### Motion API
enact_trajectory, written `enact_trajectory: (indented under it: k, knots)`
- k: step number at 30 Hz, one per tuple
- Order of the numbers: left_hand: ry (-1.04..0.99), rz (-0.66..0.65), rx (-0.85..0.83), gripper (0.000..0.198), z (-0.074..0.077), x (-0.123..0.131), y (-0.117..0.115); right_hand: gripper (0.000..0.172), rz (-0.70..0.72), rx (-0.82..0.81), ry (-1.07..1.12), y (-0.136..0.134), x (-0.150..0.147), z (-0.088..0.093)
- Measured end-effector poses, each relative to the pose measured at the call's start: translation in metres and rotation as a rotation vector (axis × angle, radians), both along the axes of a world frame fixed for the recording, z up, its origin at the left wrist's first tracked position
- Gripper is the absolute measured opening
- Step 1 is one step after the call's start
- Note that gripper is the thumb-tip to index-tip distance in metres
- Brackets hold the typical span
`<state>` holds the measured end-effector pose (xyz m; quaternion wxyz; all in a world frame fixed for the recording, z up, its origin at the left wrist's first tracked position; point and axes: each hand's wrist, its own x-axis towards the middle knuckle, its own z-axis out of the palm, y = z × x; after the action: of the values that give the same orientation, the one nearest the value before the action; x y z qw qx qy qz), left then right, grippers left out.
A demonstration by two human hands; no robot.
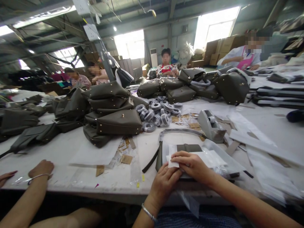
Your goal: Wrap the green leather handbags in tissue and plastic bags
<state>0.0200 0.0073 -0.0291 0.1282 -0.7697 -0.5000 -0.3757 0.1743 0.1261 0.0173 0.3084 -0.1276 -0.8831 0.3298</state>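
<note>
While both hands met near the front edge of the bench, the right hand pinched a white paper between its fingers. The left hand had its fingers curled together at the paper's lower edge, but whether they gripped it could not be told. The paper lay on a flat olive bag, near a tape dispenser.

On table: flat bag by the near edge. Behind it to the left sits a bag pile, tape rolls right of the pile, tape dispenser right of those.
</note>
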Motion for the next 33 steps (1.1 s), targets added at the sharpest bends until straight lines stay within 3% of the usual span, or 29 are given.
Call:
enact_trajectory:
  k: [8,12,25,29,33]
  knots:
    - [-0.045,0.044,0.045,0.033,-0.01,0.0,0.0,0.033,-0.043,0.056,0.037,-0.01,0.013,-0.006]
    - [-0.056,0.059,0.058,0.026,-0.012,0.0,0.0,0.033,-0.019,0.062,0.092,-0.016,0.016,-0.005]
    - [-0.209,0.048,-0.031,0.034,-0.02,-0.004,-0.004,0.036,0.016,0.149,0.093,-0.025,0.025,-0.012]
    - [-0.247,0.002,-0.073,0.042,-0.017,-0.005,-0.004,0.036,0.061,0.204,0.087,-0.028,0.025,-0.009]
    - [-0.171,-0.031,-0.126,0.044,-0.01,-0.006,-0.003,0.032,0.062,0.153,0.063,-0.045,0.044,-0.008]
